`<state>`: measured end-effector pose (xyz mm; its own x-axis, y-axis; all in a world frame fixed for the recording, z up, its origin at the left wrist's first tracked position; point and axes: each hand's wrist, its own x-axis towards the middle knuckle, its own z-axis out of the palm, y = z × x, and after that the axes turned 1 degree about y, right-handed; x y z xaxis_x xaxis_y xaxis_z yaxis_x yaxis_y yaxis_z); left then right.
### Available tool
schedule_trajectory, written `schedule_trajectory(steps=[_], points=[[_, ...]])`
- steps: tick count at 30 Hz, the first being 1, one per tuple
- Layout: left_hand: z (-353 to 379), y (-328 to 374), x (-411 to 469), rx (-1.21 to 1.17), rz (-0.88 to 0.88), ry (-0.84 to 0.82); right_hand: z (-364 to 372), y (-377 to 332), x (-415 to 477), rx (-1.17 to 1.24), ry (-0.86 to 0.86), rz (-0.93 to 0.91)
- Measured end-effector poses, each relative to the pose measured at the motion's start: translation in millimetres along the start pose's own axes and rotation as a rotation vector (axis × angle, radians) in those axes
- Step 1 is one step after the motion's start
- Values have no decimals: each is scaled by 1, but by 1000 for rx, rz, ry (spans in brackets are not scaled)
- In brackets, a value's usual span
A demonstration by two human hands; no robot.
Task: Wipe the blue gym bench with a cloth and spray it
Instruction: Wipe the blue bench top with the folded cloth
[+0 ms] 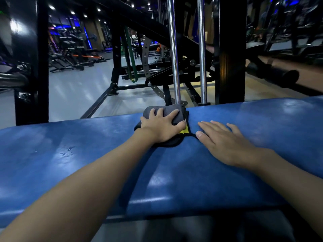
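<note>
Stretching across the whole lower half of the frame, the blue padded counter [244,172] is the biggest thing here, its vinyl catching streaks of ceiling light. Behind it, at upper centre and right, rises a black machine upright [230,49], with two chrome guide rods [173,58] beside it coming down to the counter's far edge. A green resistance band [130,55] hangs from the frame further back.

Both bare forearms reach in from the bottom corners. The right hand [225,140] lies flat on the vinyl just right of centre, fingers straight and slightly spread, holding nothing; I'd say it is there to brace the person's lean. The left hand [162,127] sits just beside it, fingers bent over a bunched grey cloth [167,110] and pressing it down near the far edge, likely so the wad stays together while it rubs. A small yellow tag [185,131] peeks out by the thumb.

Smallest of all, a few wet droplets [68,151] sit at centre left, a patch I judge not yet wiped. No spray bottle is in sight.
</note>
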<state>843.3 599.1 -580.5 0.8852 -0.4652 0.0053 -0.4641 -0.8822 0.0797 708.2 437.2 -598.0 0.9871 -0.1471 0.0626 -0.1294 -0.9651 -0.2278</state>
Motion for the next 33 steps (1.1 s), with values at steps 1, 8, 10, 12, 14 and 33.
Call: schedule_trajectory(steps=[1,8,10,12,14,33], points=[[0,0,-12,-10,13,3,1,0,1,4,5,6],[2,3,-122,37,104,19,0,0,-3,-3,54,2],[4,3,-147,49,108,25,-1,0,-6,4,54,3],[4,3,-164,59,99,32,-2,-2,-8,8,63,-5],[4,4,-173,62,105,46,-4,-3,-9,-11,64,-13],[2,-17,7,13,11,31,6,-20,7,-21,-27,-3]])
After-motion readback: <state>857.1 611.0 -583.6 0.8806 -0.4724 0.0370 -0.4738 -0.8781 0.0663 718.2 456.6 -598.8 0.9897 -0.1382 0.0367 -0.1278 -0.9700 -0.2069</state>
